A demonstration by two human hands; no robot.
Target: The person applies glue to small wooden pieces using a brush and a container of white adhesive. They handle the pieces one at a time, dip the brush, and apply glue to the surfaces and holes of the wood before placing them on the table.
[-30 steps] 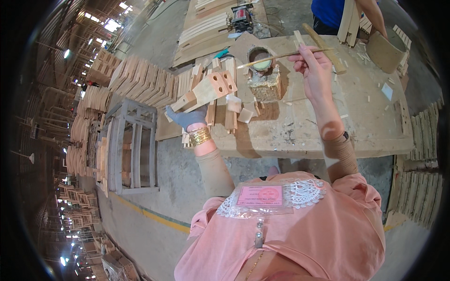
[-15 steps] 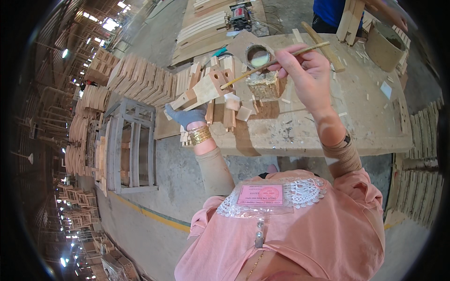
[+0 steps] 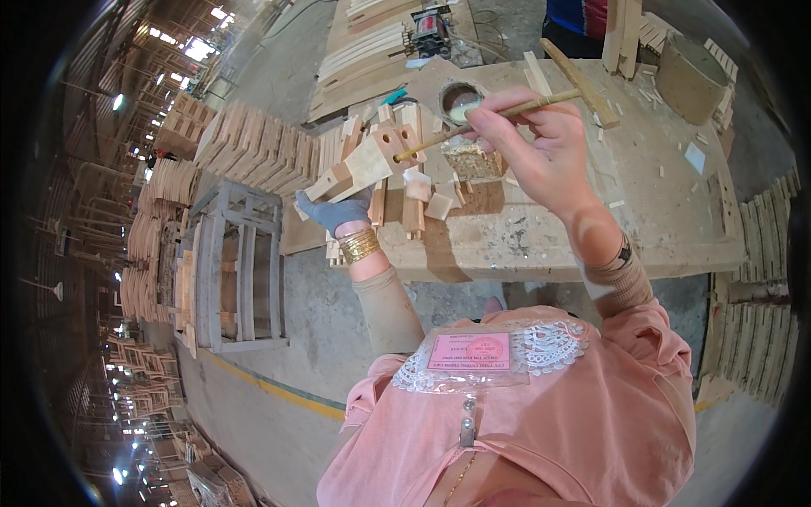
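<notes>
My left hand point(image 3: 336, 209), in a grey glove, is closed round the lower end of a pale wooden piece point(image 3: 367, 166) with drilled holes in its end. Between the fingers of my bare right hand point(image 3: 541, 152) is a thin wooden stick point(image 3: 439, 138), its tip at one of those holes. Whether the tip is inside the hole is hard to make out. Just beyond the stick, a round pot point(image 3: 461, 100) with whitish liquid stands close to a rough, crusted block point(image 3: 473, 158). Small wooden offcuts point(image 3: 439, 205) lie below the held piece.
The worktable point(image 3: 541, 237) carries scattered chips, a long wooden bar point(image 3: 583, 84) and a large round bucket point(image 3: 691, 72). Another person point(image 3: 579, 21) stands at the far side. To the left are a grey metal frame point(image 3: 241, 262) and stacked wooden parts point(image 3: 253, 139).
My right hand has shifted a little left and lower, and the stick lies flatter. The person across the table has moved slightly left. My left hand stays nearly still.
</notes>
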